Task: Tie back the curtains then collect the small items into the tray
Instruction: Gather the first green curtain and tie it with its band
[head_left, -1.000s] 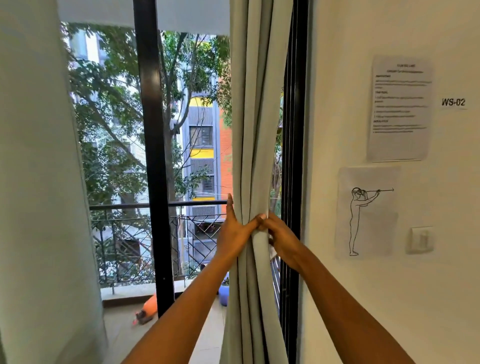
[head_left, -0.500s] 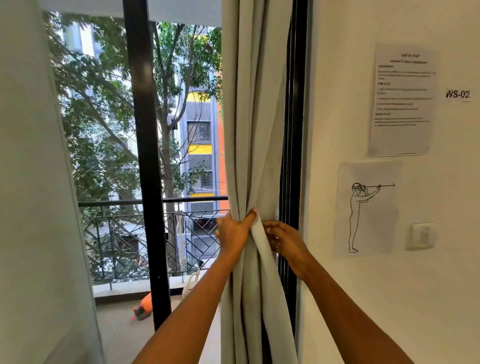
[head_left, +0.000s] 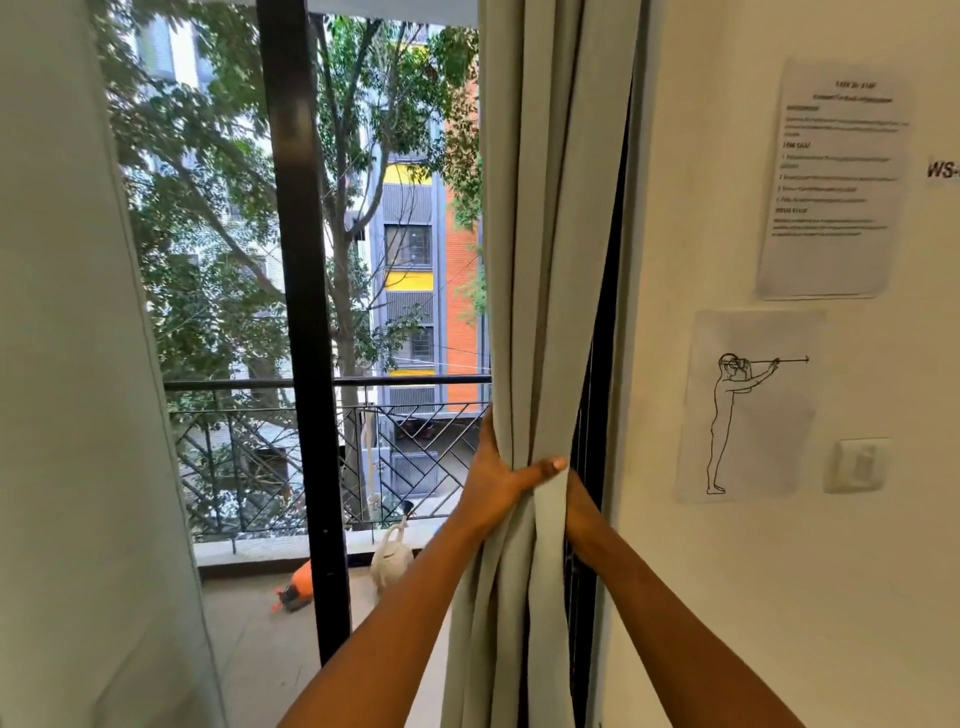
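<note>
1. Grey-green curtain (head_left: 540, 260) hangs gathered into a narrow bunch at the right edge of the window, just beside the wall (head_left: 727, 597).
2. Left hand (head_left: 496, 480) grips the bunch from its left side, thumb laid across the front folds and fingers wrapped behind.
3. Right hand (head_left: 579, 499) reaches behind the bunch from the right; its fingers are hidden by the cloth, so I cannot tell how they lie.
4. On the wall, a printed sheet (head_left: 836, 182) hangs above a line drawing (head_left: 748, 405), with a switch (head_left: 857, 465) beside it.
5. Beyond the black frame (head_left: 301, 312), a balcony railing (head_left: 249, 447), trees and buildings.
</note>
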